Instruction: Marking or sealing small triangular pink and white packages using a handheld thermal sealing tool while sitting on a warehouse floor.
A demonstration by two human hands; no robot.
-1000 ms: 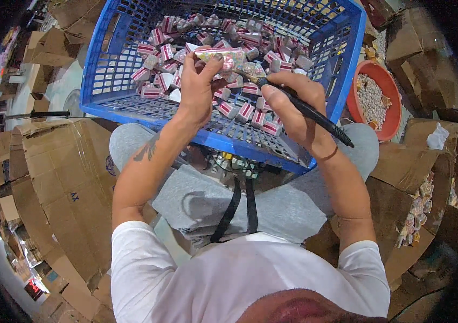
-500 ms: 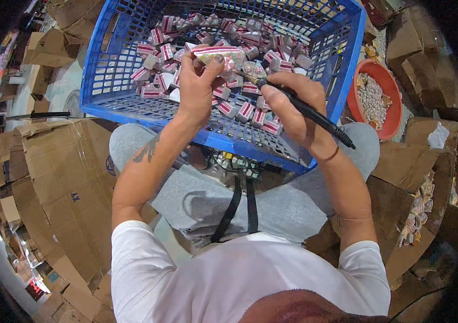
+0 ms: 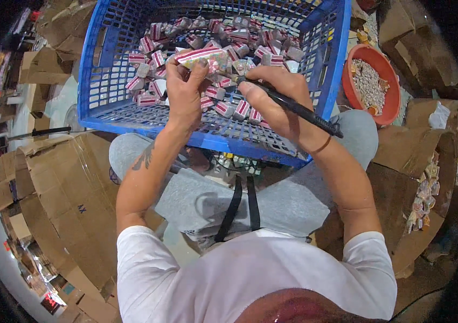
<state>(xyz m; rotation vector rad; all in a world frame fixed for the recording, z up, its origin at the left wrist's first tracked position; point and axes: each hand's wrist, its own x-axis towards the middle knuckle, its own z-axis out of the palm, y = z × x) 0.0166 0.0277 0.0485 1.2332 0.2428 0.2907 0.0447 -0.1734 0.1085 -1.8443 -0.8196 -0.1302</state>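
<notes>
Left hand (image 3: 185, 92) closed in a pinch on a pale speckled block (image 3: 207, 56) with a red-and-white striped side. Block lies at the fingertips, thumb on the near side, its longer part reaching right past the thumb; held up above the crate, clear of the pile.

Right hand (image 3: 289, 121) wrapped narrowly around a black pen-like tool (image 3: 300, 107), thumb and forefinger toward its metal end. Tool slants: tip far and left, tail near and right. Tip just beside the right end of the block; contact cannot be told.

Beneath both hands, a blue plastic crate (image 3: 223, 145), slatted sides, near edge above the person's grey trousers (image 3: 293, 196). Inside, many small striped blocks (image 3: 224, 109), loosely heaped.

Right of crate: orange bowl (image 3: 392, 89), partly filled with small pale pellets (image 3: 368, 87). Near left: large cardboard box (image 3: 70, 202). Near right: wrapped pieces (image 3: 425, 192) by more cardboard.
</notes>
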